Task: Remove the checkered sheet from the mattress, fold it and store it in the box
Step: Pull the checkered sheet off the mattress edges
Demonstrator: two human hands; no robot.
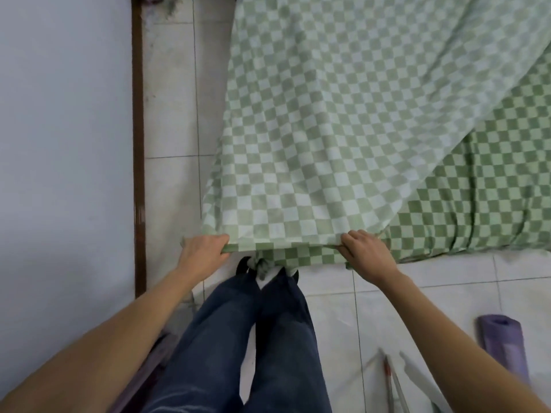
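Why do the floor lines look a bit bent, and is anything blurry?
Head view: the wide-angle lens slightly bows the tile floor lines; light is soft, even; checkered sheet, left hand and right hand look sharp; the purple roll at the edge looks softer.

A strip of bare tiled floor is left open between the wall and the draped checkered sheet. On the floor's right side, passage is narrowed by a purple roll.

Seen from head height through one wide-angle lens, looking steeply down and forward. Close over the left hand and right hand, past the legs to the tiled floor, with the checkered sheet ahead.
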